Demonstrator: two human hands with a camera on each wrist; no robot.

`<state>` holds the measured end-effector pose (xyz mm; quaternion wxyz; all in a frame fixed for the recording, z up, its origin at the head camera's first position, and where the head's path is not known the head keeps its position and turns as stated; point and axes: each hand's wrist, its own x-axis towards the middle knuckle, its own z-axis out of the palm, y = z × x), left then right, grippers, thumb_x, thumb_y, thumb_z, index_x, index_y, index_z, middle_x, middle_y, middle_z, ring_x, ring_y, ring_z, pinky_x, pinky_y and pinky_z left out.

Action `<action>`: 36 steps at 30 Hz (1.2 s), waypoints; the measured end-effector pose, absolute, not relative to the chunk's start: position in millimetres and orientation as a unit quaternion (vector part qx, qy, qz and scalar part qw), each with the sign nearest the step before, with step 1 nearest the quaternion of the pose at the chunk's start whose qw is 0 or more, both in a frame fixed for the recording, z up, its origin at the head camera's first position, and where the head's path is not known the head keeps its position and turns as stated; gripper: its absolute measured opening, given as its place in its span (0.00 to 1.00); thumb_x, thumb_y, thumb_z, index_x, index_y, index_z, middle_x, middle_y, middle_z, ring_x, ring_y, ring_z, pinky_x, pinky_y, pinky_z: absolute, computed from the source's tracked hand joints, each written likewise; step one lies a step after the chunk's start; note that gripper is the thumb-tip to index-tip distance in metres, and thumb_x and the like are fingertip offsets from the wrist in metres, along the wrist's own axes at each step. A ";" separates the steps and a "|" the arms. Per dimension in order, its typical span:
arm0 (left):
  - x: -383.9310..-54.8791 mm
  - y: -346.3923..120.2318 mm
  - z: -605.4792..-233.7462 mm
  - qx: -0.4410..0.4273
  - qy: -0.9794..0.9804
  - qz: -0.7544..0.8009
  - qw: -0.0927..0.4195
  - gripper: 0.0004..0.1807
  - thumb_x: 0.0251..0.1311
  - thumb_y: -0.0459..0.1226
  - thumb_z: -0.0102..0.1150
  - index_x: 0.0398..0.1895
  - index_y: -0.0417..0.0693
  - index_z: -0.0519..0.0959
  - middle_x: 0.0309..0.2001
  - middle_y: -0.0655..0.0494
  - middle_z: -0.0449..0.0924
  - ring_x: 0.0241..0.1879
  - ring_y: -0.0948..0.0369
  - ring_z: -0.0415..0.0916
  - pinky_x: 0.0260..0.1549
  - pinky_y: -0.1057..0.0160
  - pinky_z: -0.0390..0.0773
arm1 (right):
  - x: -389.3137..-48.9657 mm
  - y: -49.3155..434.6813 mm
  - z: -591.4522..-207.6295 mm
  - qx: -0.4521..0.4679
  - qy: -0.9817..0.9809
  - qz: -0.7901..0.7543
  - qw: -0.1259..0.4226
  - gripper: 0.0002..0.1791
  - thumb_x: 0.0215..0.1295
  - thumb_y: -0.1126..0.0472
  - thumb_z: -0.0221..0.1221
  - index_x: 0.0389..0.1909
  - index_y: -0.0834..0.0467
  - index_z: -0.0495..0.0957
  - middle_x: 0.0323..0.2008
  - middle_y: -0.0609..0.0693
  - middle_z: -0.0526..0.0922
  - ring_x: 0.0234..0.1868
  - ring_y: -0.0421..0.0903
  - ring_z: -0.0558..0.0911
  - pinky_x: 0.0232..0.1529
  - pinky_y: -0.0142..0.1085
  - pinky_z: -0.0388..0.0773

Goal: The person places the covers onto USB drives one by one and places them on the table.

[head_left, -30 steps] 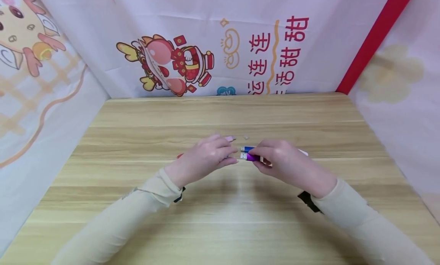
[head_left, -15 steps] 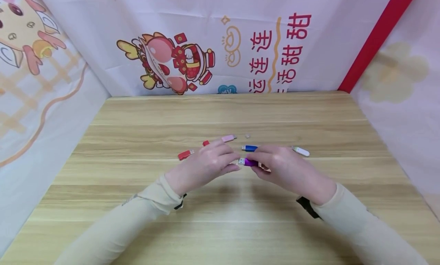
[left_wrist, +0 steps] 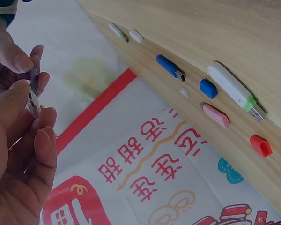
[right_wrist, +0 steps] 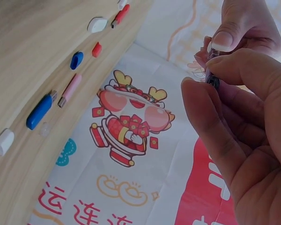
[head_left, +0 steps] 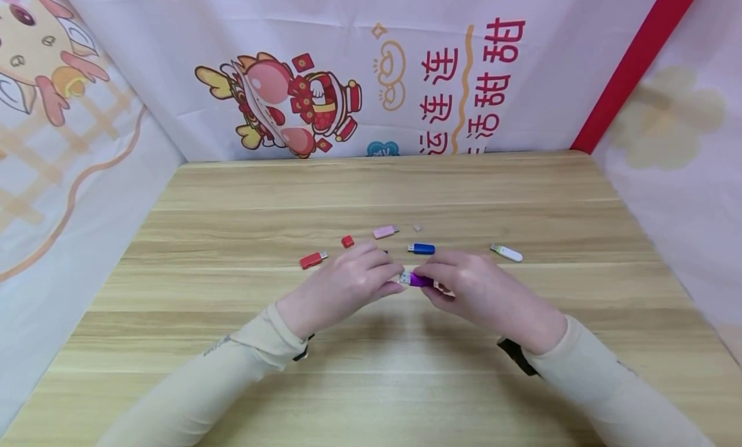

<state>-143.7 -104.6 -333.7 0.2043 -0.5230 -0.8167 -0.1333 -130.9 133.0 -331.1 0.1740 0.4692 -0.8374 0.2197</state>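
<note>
In the head view my right hand (head_left: pixel 484 289) pinches a purple USB stick (head_left: pixel 421 280) between thumb and fingers, its metal plug pointing left. Facing it, my left hand (head_left: pixel 350 279) pinches a small clear cap, seen in the left wrist view as a shiny see-through piece (left_wrist: pixel 33 104) at the stick's plug end. Cap and plug overlap, and the fingertips of both hands nearly meet. Behind the hands lie a blue USB stick (head_left: pixel 423 248), a pink USB stick (head_left: pixel 384 232) and a small clear cap (head_left: pixel 417 228).
A red USB stick (head_left: pixel 313 260) and red cap (head_left: pixel 347 241) lie left, a white USB stick (head_left: pixel 507 252) right. The left wrist view shows a blue cap (left_wrist: pixel 208 87) and a larger white-green USB stick (left_wrist: pixel 232 86). Printed cloth (head_left: pixel 324 22) hangs behind the wooden table (head_left: pixel 371 382).
The purple USB stick has come down toward me and slightly left, its plug reaching the left fingertips. The red stick, red cap and white stick now show more fully.
</note>
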 end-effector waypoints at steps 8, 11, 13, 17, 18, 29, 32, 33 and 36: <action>-140.9 -102.5 -333.4 -0.529 -0.810 -0.136 0.215 0.15 0.58 0.40 0.71 0.44 0.40 0.85 0.39 0.52 0.84 0.42 0.59 0.79 0.48 0.67 0.79 | -129.9 132.4 -332.1 0.470 -0.836 0.226 0.169 0.11 0.51 0.69 0.73 0.36 0.61 0.85 0.34 0.48 0.85 0.32 0.39 0.83 0.32 0.30 0.82; -139.5 -102.1 -334.0 -0.531 -0.808 -0.143 0.212 0.17 0.55 0.40 0.73 0.45 0.40 0.85 0.39 0.52 0.84 0.42 0.59 0.79 0.47 0.67 0.79 | -129.4 132.6 -332.0 0.473 -0.834 0.230 0.168 0.11 0.51 0.69 0.73 0.36 0.61 0.85 0.34 0.48 0.85 0.32 0.39 0.83 0.33 0.30 0.82; -138.5 -101.8 -334.2 -0.532 -0.808 -0.145 0.208 0.18 0.54 0.39 0.74 0.45 0.39 0.85 0.39 0.52 0.83 0.42 0.59 0.78 0.47 0.68 0.79 | -129.1 132.7 -332.2 0.474 -0.833 0.230 0.169 0.11 0.51 0.70 0.73 0.36 0.61 0.85 0.34 0.48 0.85 0.33 0.39 0.83 0.33 0.30 0.82; -136.7 -101.1 -333.7 -0.529 -0.810 -0.154 0.201 0.16 0.54 0.36 0.74 0.45 0.40 0.85 0.39 0.53 0.83 0.41 0.59 0.78 0.45 0.68 0.79 | -128.7 132.9 -332.6 0.475 -0.831 0.229 0.176 0.11 0.51 0.70 0.73 0.36 0.61 0.85 0.34 0.48 0.84 0.33 0.39 0.83 0.34 0.30 0.82; -136.4 -101.0 -333.6 -0.526 -0.812 -0.157 0.199 0.16 0.54 0.36 0.74 0.45 0.40 0.85 0.39 0.53 0.83 0.41 0.60 0.78 0.45 0.68 0.79 | -128.6 132.8 -332.7 0.474 -0.832 0.229 0.178 0.11 0.50 0.70 0.73 0.36 0.61 0.85 0.34 0.48 0.84 0.33 0.39 0.83 0.34 0.30 0.82; -132.3 -99.6 -327.9 -0.488 -0.833 -0.181 0.188 0.15 0.55 0.40 0.72 0.42 0.39 0.85 0.36 0.52 0.85 0.35 0.61 0.80 0.39 0.69 0.81 | -124.5 130.8 -327.5 0.440 -0.856 0.226 0.148 0.13 0.50 0.65 0.75 0.39 0.60 0.86 0.37 0.49 0.86 0.36 0.41 0.85 0.38 0.32 0.83; -131.7 -99.7 -328.2 -0.481 -0.837 -0.184 0.184 0.15 0.55 0.40 0.71 0.42 0.40 0.86 0.33 0.54 0.84 0.32 0.63 0.78 0.35 0.72 0.80 | -124.0 130.3 -327.1 0.439 -0.858 0.222 0.150 0.13 0.51 0.64 0.75 0.39 0.60 0.86 0.37 0.49 0.86 0.36 0.41 0.85 0.38 0.32 0.83; -131.4 -99.5 -328.1 -0.479 -0.838 -0.186 0.182 0.15 0.55 0.40 0.71 0.41 0.40 0.86 0.32 0.54 0.84 0.31 0.63 0.77 0.35 0.72 0.80 | -124.0 130.2 -327.3 0.439 -0.858 0.220 0.151 0.13 0.51 0.64 0.75 0.39 0.60 0.86 0.37 0.49 0.86 0.36 0.41 0.85 0.38 0.32 0.83; -131.1 -98.7 -328.3 -0.474 -0.841 -0.197 0.174 0.14 0.55 0.40 0.71 0.41 0.41 0.86 0.32 0.55 0.84 0.31 0.63 0.77 0.35 0.72 0.79 | -124.0 129.7 -328.0 0.442 -0.856 0.220 0.155 0.13 0.51 0.65 0.75 0.38 0.60 0.86 0.36 0.49 0.86 0.35 0.41 0.84 0.37 0.32 0.83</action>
